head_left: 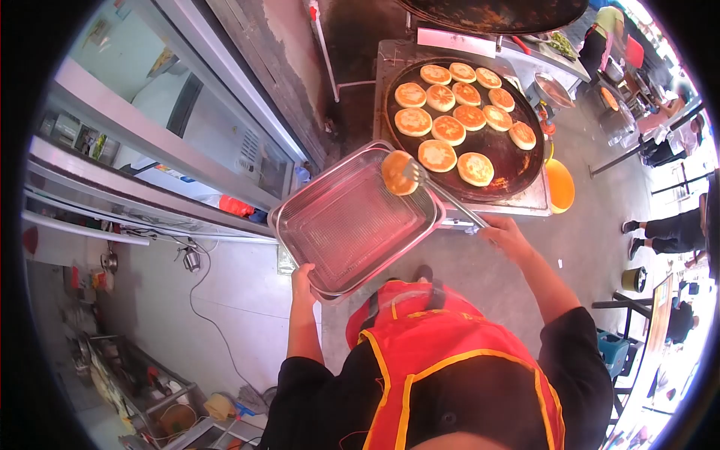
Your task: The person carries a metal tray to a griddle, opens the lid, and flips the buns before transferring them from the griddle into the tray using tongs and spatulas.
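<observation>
My left hand [303, 281] grips the near left corner of a metal tray [341, 279] with a perforated bottom, tilted in front of me. Closed round the handle of a slotted spatula [448, 196] is my right hand [505, 235]. A browned flatbread [398, 173] is at the spatula's head, over the tray's far right corner; whether it touches the tray I cannot tell. Beyond the tray, several round flatbreads [448, 130] lie on a large round griddle [517, 174], golden brown on top.
A dark round lid [495, 13] hangs above the griddle's far side. An orange bucket [559, 186] stands right of the griddle. Glass windows [225, 135] run along my left. At the far right are tables and several people, one in dark trousers [671, 231].
</observation>
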A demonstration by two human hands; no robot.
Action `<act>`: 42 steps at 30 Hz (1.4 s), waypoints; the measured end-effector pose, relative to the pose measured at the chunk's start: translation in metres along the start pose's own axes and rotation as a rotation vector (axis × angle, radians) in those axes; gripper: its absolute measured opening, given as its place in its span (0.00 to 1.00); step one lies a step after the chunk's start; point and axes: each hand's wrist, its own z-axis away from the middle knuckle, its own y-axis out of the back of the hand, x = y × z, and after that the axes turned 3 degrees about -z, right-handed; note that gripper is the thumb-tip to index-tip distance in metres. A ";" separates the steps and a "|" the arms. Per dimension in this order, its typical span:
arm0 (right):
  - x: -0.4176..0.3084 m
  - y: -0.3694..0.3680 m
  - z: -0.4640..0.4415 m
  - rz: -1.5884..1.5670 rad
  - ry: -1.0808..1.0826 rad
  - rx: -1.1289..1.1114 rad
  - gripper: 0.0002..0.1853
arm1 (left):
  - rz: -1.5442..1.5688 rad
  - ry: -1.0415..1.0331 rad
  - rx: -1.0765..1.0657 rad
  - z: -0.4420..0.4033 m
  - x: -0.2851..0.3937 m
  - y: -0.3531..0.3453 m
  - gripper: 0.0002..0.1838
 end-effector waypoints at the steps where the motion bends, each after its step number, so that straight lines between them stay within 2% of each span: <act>1: -0.005 -0.004 -0.008 0.122 0.023 0.009 0.18 | -0.012 -0.011 -0.011 -0.002 0.000 0.002 0.27; 5: -0.012 -0.006 -0.033 0.516 0.286 0.080 0.19 | -0.060 -0.009 0.032 -0.006 0.001 0.005 0.26; 11: -0.017 -0.012 -0.034 0.594 0.433 0.239 0.21 | -0.081 -0.011 0.047 -0.002 0.004 0.000 0.24; 14: -0.024 -0.007 -0.012 0.553 0.361 0.240 0.21 | -0.080 -0.025 0.043 -0.003 0.002 0.001 0.23; 17: -0.035 -0.011 0.026 0.516 0.126 0.102 0.21 | -0.065 -0.031 0.052 -0.005 0.000 0.003 0.23; 20: -0.016 -0.020 0.029 0.518 0.052 0.040 0.20 | -0.080 -0.038 0.071 -0.003 -0.001 -0.002 0.23; 25: 0.022 -0.039 -0.005 0.510 0.145 0.146 0.19 | -0.096 -0.033 0.038 0.003 0.005 -0.014 0.23; 29: 0.020 -0.039 0.007 0.468 0.175 0.176 0.20 | -0.084 -0.038 0.032 0.005 0.006 -0.019 0.24; 32: 0.003 -0.005 0.047 0.162 0.013 0.206 0.21 | -0.089 -0.024 0.074 0.006 0.006 -0.019 0.24; 34: 0.009 0.032 0.066 -0.051 -0.057 0.357 0.20 | -0.072 -0.017 0.061 0.003 0.003 -0.019 0.24; 36: 0.001 0.068 0.079 -0.150 -0.168 0.407 0.11 | -0.054 -0.013 0.043 0.001 0.000 -0.012 0.24; 39: 0.026 0.126 0.066 -0.185 -0.275 0.410 0.08 | -0.060 -0.024 0.046 -0.001 -0.002 -0.009 0.24; 42: 0.045 0.151 0.033 -0.383 -0.373 0.296 0.08 | -0.074 -0.003 0.051 0.000 -0.001 -0.013 0.25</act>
